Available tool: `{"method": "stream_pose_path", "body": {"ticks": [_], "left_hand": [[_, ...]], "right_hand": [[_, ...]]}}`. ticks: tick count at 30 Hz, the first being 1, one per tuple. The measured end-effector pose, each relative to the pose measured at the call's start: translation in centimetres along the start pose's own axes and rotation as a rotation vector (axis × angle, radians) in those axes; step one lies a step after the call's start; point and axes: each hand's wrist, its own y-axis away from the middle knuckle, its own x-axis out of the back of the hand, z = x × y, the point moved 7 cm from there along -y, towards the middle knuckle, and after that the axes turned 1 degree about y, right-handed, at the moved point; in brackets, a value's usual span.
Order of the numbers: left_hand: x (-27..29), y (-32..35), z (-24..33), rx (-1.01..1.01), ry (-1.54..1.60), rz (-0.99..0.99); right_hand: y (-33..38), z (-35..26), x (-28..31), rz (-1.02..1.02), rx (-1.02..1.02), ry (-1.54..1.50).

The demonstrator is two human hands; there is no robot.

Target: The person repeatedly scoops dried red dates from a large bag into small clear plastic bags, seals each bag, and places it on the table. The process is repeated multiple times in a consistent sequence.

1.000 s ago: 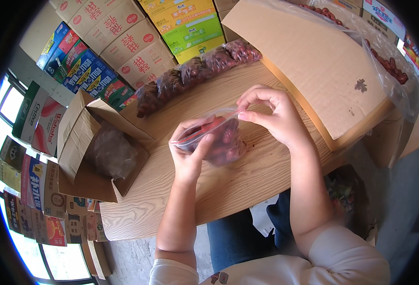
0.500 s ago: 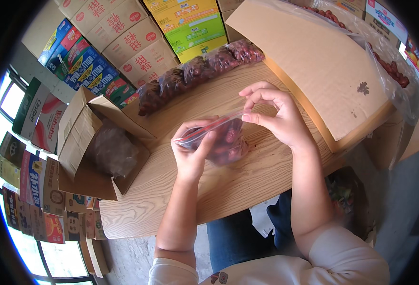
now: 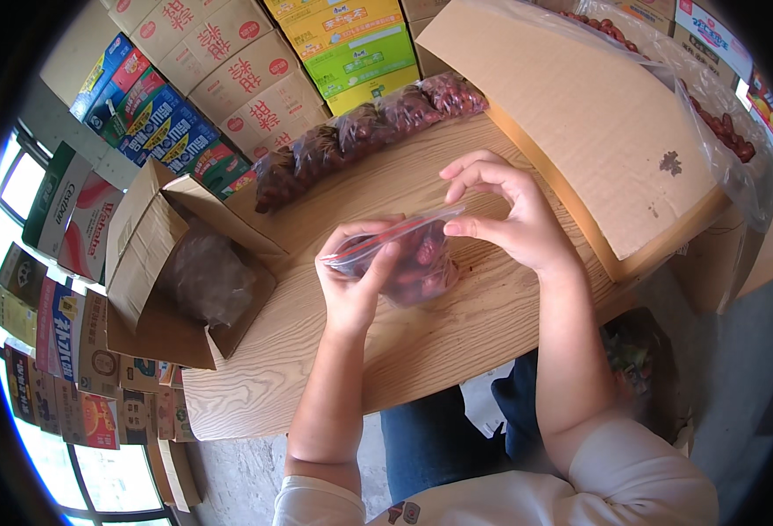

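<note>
clear zip bag (image 3: 411,273) | red strip (image 3: 397,231) | dark-red fruit (image 3: 427,252) inside

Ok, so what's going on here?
A person's left hand grips a clear zip bag of red fruit over the wooden table. The right hand is open at the bag's right corner; whether the bag is sealed is unclear. A row of filled bags lies along the table's far side.

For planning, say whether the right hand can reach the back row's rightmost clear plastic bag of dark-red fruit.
Probably yes: only brown wooden tabletop shows between the right hand and that rightmost bag; a forward stretch looks needed.
</note>
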Motion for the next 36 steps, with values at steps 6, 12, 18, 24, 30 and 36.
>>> {"method": "stream_pose_path", "body": {"ticks": [6,12,18,24,30,36], "left_hand": [[0.1,0.0,0.1,-0.01,0.002,-0.021],[0.2,0.1,0.1,0.009,0.017,0.005],[0.0,0.1,0.1,-0.002,-0.025,-0.019],[0.0,0.1,0.1,-0.001,-0.014,-0.006],[0.1,0.3,-0.1,0.037,-0.012,-0.014],[0.1,-0.4,0.4,-0.098,0.06,-0.002]], "right_hand": [[-0.3,0.2,-1.4,-0.083,0.052,-0.048],[-0.2,-1.0,-1.6,0.015,0.037,-0.039],[-0.3,0.5,-3.1,-0.093,0.018,-0.163],[-0.2,-0.9,-2.8,-0.003,0.168,-0.059],[-0.1,-0.1,-4.3,-0.041,-0.066,-0.331],[-0.2,0.5,-4.1,0.032,0.002,-0.239]]}}
